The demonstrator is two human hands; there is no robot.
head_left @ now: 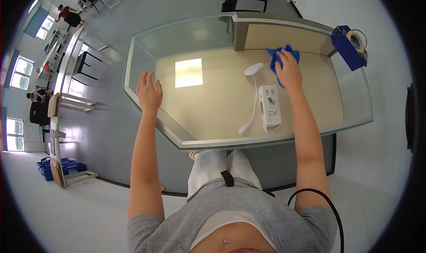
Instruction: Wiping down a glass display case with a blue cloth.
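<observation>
My right hand (289, 71) is closed around a crumpled blue cloth (277, 56) over the far right part of a glass-topped display counter (222, 119). To the left of that hand lies a white desk lamp (255, 97), with a round disc at its far end, a thin curved stem and an oblong near end. Beside the lamp is a white printed box (270, 107) with a flap loose at its near end. My left hand (149, 92) is at the counter's left side, fingers stretched out, holding nothing. Whether its palm touches the glass is unclear.
At the counter's far right corner sits a dark blue tape dispenser (349, 48) with a roll of tape. A black chair (245, 0) stands behind the counter. Off to the left are a long white table (66, 71), a dark stool (84, 66), a blue pallet (62, 167) and several people.
</observation>
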